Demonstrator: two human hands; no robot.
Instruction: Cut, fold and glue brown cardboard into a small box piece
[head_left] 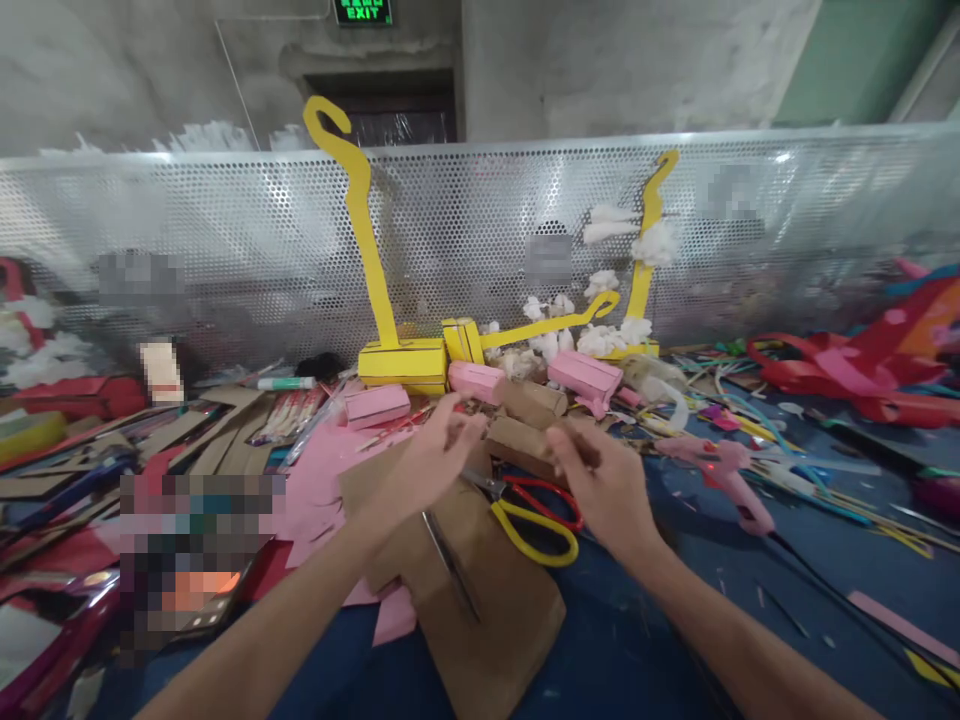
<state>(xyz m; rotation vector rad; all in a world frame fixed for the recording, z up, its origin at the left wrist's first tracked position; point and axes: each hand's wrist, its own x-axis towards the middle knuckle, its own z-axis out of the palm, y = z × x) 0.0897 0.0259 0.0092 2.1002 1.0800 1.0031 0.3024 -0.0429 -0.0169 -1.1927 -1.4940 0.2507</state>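
Above a large brown cardboard sheet (499,610), my left hand (442,450) has its fingers curled, with nothing clear between them. My right hand (600,475) is closed, thumb and fingertips together at the end of a small brown cardboard box (521,440); whether it grips the box is unclear. Scissors with red and yellow handles (536,545) lie between the hands on the cardboard. A thin metal tool (450,565) rests on the same sheet. Just beyond the hands are pink boxes (478,382) and another brown box (534,402).
Yellow hooked shapes on boxes (401,365) stand by a perforated metal panel (450,230). A pink glue gun (724,475) lies right with its cord. Pink paper (322,480) and cardboard strips cover the left. Red pieces (877,385) are far right.
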